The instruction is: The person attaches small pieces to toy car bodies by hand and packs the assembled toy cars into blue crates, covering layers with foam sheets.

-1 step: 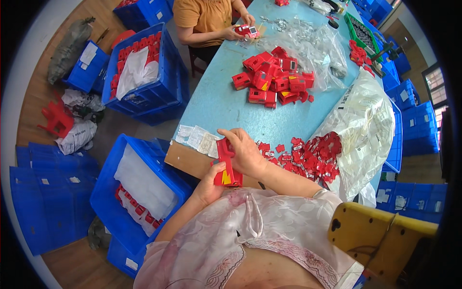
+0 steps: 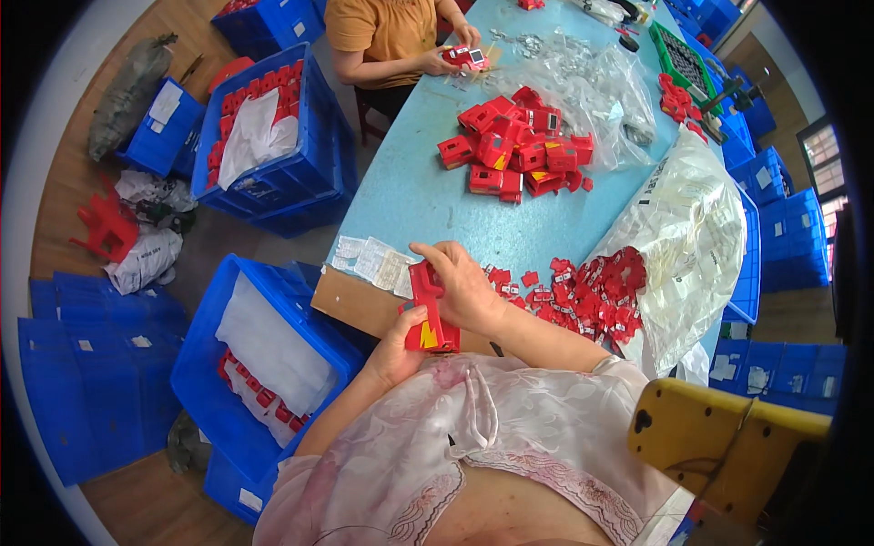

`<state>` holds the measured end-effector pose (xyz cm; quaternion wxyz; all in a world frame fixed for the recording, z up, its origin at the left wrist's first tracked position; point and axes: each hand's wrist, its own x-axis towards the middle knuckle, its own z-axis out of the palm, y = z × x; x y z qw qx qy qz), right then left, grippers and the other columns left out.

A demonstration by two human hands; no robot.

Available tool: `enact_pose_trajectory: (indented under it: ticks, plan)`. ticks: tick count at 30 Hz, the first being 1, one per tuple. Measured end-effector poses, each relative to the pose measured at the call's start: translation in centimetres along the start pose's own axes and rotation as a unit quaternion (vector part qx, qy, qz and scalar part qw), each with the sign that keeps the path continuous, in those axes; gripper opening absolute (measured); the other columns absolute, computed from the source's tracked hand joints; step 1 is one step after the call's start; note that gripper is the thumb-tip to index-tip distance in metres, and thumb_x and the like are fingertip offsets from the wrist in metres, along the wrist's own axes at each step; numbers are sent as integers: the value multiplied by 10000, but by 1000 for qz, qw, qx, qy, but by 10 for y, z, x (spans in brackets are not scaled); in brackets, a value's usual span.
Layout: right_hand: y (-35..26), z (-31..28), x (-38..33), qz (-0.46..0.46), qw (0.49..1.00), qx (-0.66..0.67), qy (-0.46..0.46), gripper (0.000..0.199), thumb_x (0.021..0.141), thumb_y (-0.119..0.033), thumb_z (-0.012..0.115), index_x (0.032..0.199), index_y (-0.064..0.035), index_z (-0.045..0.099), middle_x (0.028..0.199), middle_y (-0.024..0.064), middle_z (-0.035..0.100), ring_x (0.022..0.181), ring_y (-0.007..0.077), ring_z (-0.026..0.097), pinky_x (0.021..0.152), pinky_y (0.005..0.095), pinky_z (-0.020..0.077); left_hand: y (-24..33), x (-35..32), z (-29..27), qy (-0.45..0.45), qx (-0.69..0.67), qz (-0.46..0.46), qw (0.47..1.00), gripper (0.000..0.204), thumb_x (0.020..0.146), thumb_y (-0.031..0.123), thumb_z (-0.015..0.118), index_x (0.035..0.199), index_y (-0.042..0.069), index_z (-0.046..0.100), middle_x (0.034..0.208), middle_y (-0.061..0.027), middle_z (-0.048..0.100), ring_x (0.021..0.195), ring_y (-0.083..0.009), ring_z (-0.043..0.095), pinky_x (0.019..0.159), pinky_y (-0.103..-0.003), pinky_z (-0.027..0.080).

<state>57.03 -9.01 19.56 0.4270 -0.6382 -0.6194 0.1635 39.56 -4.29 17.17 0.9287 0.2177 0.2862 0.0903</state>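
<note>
Just off the table's near left corner I hold a red plastic toy car shell (image 2: 442, 335) with a yellow lightning mark on its side. My left hand (image 2: 393, 353) grips its lower end, thumb laid along the edge. My right hand (image 2: 467, 296) is closed round its upper part; those fingertips are mostly hidden. Beside the right forearm lies a heap of small red plastic parts (image 2: 605, 291), spilling from a white sack (image 2: 687, 237). Farther up the table is a pile of similar red shells (image 2: 519, 146).
At my left stands a blue crate (image 2: 205, 391) holding red parts under white sheets. Another full crate (image 2: 273, 168) stands beyond it. Across the blue table (image 2: 401, 196), a co-worker's hands (image 2: 455, 56) hold a red shell. A yellow chair back (image 2: 701, 437) is at lower right.
</note>
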Motion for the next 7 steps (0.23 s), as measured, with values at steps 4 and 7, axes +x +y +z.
enact_pose_trajectory:
  ticks: [4, 7]
  plan:
    - [2, -3, 7, -80, 996, 24, 14, 803, 715, -127, 785, 1431, -85, 424, 1162, 196, 526, 1065, 371, 538, 935, 452, 472, 4, 1, 6, -39, -29, -21, 999, 553, 944, 374, 595, 1395, 106, 423, 1293, -72, 551, 1180, -203, 553, 1015, -413, 454]
    - [3, 3, 2, -38, 996, -50, 56, 875, 689, -173, 813, 1456, -98, 399, 1202, 202, 508, 1083, 382, 530, 958, 473, 457, 13, 8, 6, -42, -19, -30, 999, 591, 951, 427, 584, 1414, 110, 400, 1307, -80, 540, 1184, -224, 552, 1023, -443, 449]
